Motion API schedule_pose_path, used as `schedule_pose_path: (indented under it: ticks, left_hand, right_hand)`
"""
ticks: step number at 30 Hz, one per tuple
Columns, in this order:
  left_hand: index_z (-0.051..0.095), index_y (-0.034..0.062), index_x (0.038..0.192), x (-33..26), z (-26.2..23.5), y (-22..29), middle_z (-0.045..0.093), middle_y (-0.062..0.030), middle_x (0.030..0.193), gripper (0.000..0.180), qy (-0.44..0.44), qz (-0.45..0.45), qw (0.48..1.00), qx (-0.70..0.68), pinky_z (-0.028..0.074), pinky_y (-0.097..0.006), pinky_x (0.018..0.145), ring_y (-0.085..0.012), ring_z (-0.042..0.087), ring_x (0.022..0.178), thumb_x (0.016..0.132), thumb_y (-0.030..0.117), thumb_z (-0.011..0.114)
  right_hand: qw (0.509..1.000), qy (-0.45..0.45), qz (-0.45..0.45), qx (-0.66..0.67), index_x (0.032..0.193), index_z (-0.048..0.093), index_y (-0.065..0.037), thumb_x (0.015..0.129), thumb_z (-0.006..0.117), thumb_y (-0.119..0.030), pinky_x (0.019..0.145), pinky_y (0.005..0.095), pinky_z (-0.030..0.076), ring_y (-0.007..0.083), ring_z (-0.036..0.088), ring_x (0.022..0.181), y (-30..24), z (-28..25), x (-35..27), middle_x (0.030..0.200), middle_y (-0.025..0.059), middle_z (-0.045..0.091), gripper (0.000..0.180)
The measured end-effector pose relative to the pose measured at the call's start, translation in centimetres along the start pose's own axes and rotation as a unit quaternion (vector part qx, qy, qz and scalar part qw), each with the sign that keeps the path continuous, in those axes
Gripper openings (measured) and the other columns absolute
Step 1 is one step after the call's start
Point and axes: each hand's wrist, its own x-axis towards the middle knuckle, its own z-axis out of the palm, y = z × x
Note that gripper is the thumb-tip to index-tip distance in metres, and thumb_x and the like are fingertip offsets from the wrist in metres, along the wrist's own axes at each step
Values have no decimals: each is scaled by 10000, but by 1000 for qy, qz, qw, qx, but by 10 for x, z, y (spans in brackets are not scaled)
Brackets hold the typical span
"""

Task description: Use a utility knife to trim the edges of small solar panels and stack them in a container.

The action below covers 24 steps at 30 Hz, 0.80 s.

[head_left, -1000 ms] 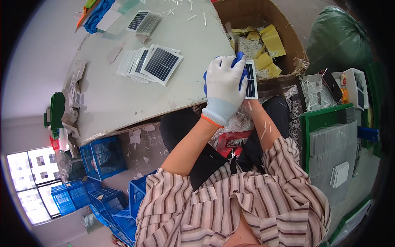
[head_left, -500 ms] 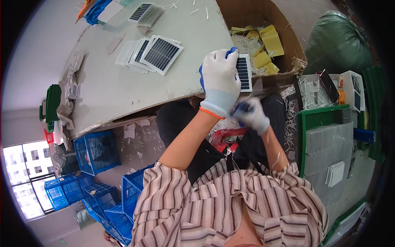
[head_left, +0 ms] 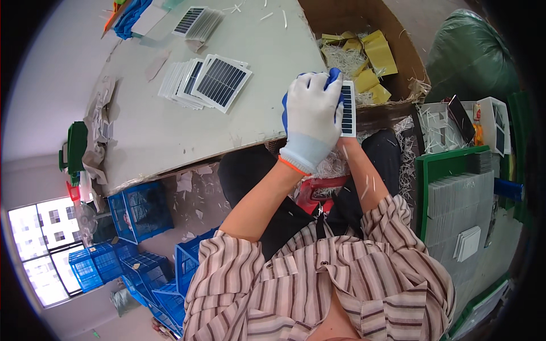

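Right hand back up behind the left glove since half a second ago, when it sat lower near the lap; view swung a bit too, table now larger. Left hand (head_left: 311,122), in a white glove with blue palm, curled over a small solar panel (head_left: 347,108), fingers clamped along its left long edge, just past the table edge (head_left: 239,149) and over the lap. Right hand mostly hidden behind the glove, only the forearm showing, so can't tell whether those fingers are pinching or loose.

Panel looks thin, light and stiff, probably brittle like glass-faced cells, so best held by the white border on the long edges, not flexed, not pressed on the dark face. Glove palm likely gives decent grip.

Room-wise: fanned stack of panels (head_left: 199,82) well apart on the table, plenty of bare top between. Cardboard box (head_left: 398,54) with yellow scraps just beyond the panel, its near wall close. Green tray (head_left: 425,187) to the right, crowded there.
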Motion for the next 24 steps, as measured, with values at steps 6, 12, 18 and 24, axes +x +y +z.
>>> schedule_pose_path:
  ticks: [6, 12, 18, 24]
  left_hand:
    - [563, 52, 1159, 1, -13, -6, 535, -150, 1110, 461, 58, -57, 995, 56, 382, -438, 917, -365, 475, 1052, 715, 120, 668]
    - [580, 71, 1119, -8, -2, -7, 550, -138, 1079, 394, 53, -38, 997, 38, 401, -449, 887, -349, 495, 1025, 728, 79, 632]
    - [583, 72, 1119, -9, 9, -7, 560, -135, 1038, 390, 64, -62, 995, 34, 407, -449, 859, -336, 502, 999, 731, 74, 616]
    - [575, 75, 1151, -6, 6, 1, 555, -138, 1042, 425, 83, -76, 992, 49, 394, -444, 863, -343, 492, 999, 729, 96, 620]
  right_hand:
    - [968, -24, -45, -246, 1008, 601, -6, 905, 538, -128, 651, 252, 535, 105, 623, 734, -13, -29, -3, 852, 43, 642, 172]
    - [846, -130, -94, -508, 872, 630, -2, 815, 687, -161, 599, 227, 481, 69, 585, 645, -48, -19, -41, 744, 12, 643, 179]
    - [715, -269, -31, -645, 819, 646, -15, 756, 678, -31, 622, 219, 479, 92, 588, 664, -34, -3, -107, 747, 32, 637, 72]
    - [847, 30, -189, -496, 1217, 405, -15, 844, 594, 4, 790, 282, 490, 129, 599, 851, 0, -25, -85, 1007, 91, 596, 419]
